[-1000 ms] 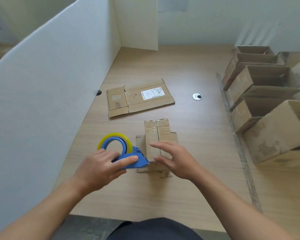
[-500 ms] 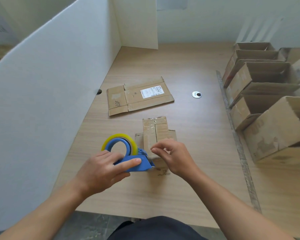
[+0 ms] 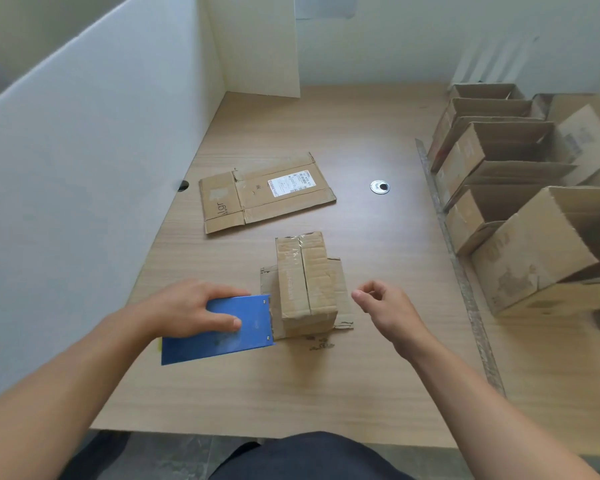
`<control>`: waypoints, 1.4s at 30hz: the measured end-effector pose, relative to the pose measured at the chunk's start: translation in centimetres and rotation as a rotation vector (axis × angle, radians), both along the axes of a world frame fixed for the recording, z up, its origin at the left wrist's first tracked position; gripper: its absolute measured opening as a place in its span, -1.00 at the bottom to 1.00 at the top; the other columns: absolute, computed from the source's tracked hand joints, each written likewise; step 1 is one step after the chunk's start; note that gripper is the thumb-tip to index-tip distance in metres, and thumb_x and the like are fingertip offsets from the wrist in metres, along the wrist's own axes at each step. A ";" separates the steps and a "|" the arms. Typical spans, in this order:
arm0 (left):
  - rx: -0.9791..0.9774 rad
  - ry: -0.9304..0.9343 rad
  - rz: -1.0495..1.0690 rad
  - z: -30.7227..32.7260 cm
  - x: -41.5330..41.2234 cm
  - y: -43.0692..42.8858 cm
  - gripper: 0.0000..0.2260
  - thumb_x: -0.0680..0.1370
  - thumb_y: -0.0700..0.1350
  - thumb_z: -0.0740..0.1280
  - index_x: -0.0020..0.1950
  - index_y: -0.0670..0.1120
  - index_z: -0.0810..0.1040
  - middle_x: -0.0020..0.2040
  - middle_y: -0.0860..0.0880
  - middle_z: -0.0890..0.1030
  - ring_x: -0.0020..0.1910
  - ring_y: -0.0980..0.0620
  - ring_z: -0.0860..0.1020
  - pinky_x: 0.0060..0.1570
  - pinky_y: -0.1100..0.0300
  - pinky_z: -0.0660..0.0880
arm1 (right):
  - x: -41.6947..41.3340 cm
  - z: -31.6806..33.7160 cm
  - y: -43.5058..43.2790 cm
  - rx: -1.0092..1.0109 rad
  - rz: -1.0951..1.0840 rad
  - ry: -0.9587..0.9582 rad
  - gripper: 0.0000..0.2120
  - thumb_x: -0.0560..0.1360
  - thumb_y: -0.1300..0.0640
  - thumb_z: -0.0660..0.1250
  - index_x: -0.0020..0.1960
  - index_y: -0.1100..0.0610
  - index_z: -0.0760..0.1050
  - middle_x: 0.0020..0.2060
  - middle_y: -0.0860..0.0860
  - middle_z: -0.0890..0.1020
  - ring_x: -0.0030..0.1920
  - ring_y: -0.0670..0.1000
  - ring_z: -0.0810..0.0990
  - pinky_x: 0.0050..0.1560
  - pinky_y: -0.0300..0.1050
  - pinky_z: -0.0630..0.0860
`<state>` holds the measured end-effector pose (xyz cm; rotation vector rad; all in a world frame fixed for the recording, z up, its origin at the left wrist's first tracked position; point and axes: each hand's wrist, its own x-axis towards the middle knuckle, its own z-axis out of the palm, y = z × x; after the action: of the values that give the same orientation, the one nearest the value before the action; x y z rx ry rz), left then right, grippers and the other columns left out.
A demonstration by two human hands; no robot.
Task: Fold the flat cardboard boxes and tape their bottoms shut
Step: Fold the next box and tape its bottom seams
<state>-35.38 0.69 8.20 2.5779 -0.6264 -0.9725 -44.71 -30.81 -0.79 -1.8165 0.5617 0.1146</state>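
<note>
The left hand point(image 3: 191, 311) has its grip closed over the blue tape dispenser point(image 3: 222, 336), its roll hidden but for a yellow sliver, its front edge against the small folded box point(image 3: 305, 282) standing mid-table point(image 3: 291, 386), nearer than a flat cardboard sheet point(image 3: 267, 192). Just right of the box, apart, the right hand point(image 3: 385, 306) hovers, grip loosely curled, nothing visible in it. Rightmost, stacked open boxes point(image 3: 534, 251) are cut off by the frame.
</note>
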 end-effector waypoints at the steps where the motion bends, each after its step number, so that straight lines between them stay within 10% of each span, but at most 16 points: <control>1: 0.011 0.028 -0.001 -0.1 0.5 -0.2 -0.70 0.52 0.15 0.41 0.15 0.50 0.48 0.07 0.29 0.63 0.06 0.25 0.57 0.18 0.16 0.50 | 0.2 -0.2 0.0 -0.009 -0.005 0.015 -0.83 0.57 0.09 0.39 -0.14 0.16 0.57 -0.32 -0.03 0.52 -0.27 -0.02 0.42 -0.23 -0.10 0.34; 19: 0.155 0.112 -0.008 -2.0 3.4 -2.5 -0.73 0.52 0.16 0.39 0.22 0.38 0.53 0.07 0.21 0.64 0.02 0.18 0.58 0.12 0.15 0.51 | 0.0 -4.5 1.6 0.030 -0.049 0.167 -0.87 0.58 0.12 0.37 -0.14 0.09 0.60 -0.30 0.00 0.56 -0.22 0.02 0.48 -0.22 -0.13 0.37; 25: 0.175 0.119 -0.036 -2.6 3.5 -3.4 -0.68 0.54 0.16 0.37 0.29 0.34 0.53 0.06 0.19 0.63 0.01 0.17 0.57 0.10 0.15 0.51 | 0.1 -5.1 3.3 0.337 -0.119 0.258 -0.74 0.63 0.08 0.31 0.25 -0.20 0.46 -0.06 0.05 0.59 -0.11 0.02 0.53 -0.09 -0.06 0.47; 34: 0.191 0.118 -0.062 -3.3 4.3 -3.6 -0.69 0.52 0.18 0.38 0.26 0.39 0.51 0.07 0.19 0.63 0.04 0.14 0.58 0.17 0.07 0.52 | -0.5 -6.0 4.0 0.088 -0.110 0.224 -0.74 0.62 -0.02 0.28 -0.07 0.18 0.51 -0.26 0.01 0.53 -0.23 0.03 0.45 -0.15 -0.04 0.42; 42: 0.219 0.108 -0.079 -3.2 4.3 -3.7 -0.66 0.54 0.19 0.36 0.31 0.38 0.48 0.07 0.20 0.61 0.02 0.14 0.57 0.12 0.11 0.52 | -1.8 -3.4 3.5 0.345 -0.058 0.210 -0.77 0.64 0.04 0.26 0.03 0.12 0.64 0.05 -0.02 0.65 0.03 -0.04 0.58 0.01 -0.07 0.52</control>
<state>-31.10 -3.05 4.97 2.6818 -0.6282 -1.2614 -46.52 -27.32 -4.16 -1.4596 0.6962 0.3449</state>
